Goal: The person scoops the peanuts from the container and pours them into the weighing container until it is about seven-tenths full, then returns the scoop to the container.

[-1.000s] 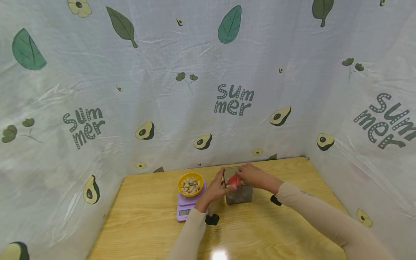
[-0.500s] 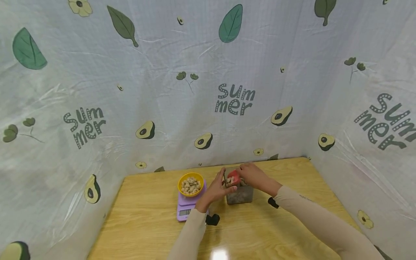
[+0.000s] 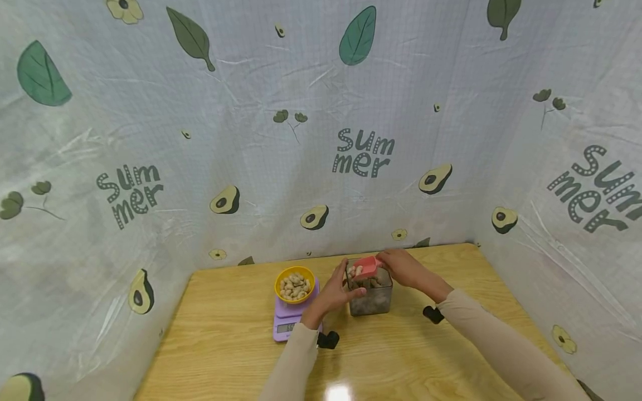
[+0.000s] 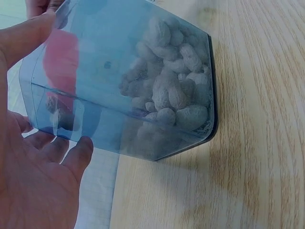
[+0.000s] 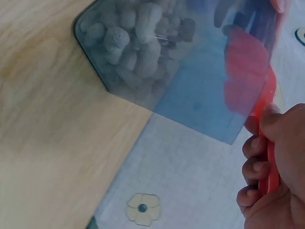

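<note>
A clear square container (image 3: 371, 303) stands on the table, its lower part filled with unshelled peanuts (image 4: 164, 90). My left hand (image 3: 333, 292) holds it near the rim, thumb on one side and fingers on another in the left wrist view. Curled round the handle of a red scoop (image 3: 368, 267) is my right hand (image 5: 286, 157). A few peanuts lie in the scoop's bowl, which is at the container's mouth. Through the blue-tinted wall, the right wrist view shows the scoop as a blurred red shape.
Left of the container, a yellow bowl (image 3: 295, 301) of peanuts sits on a purple kitchen scale (image 3: 288, 312) with a lit display. The wooden table (image 3: 225, 334) is bounded at its back and sides by a printed cloth (image 3: 261, 195).
The red scoop has risen from inside the container to its mouth and levelled, with peanuts in it. My right hand has shifted slightly right; the left hand has stayed on the container.
</note>
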A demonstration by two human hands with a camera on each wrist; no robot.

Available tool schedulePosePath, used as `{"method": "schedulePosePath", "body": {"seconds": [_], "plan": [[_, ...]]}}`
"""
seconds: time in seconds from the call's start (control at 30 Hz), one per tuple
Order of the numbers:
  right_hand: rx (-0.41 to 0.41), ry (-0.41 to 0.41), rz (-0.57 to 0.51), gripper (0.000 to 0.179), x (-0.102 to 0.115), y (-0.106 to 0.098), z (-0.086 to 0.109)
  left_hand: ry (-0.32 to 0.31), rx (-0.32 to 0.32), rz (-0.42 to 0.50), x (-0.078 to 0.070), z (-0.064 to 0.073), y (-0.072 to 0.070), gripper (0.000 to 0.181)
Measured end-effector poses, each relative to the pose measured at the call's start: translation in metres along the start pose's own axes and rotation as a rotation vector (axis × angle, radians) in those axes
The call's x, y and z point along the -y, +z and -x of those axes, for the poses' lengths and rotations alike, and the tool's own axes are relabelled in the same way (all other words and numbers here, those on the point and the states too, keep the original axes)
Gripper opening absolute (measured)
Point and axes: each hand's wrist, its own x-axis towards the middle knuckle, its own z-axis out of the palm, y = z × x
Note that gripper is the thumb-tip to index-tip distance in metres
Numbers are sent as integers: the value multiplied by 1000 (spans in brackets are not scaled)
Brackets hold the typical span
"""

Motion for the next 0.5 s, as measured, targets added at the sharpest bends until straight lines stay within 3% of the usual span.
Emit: {"method": "schedulePosePath", "body": {"seconds": [0.23,0.5], "plan": [[2,90,-118,22,-6,6,13,-4,16,8,1,2,0,109],[-55,120,-197,25,-7,4,23,-20,6,-21,-4,1,-2,105]]}}
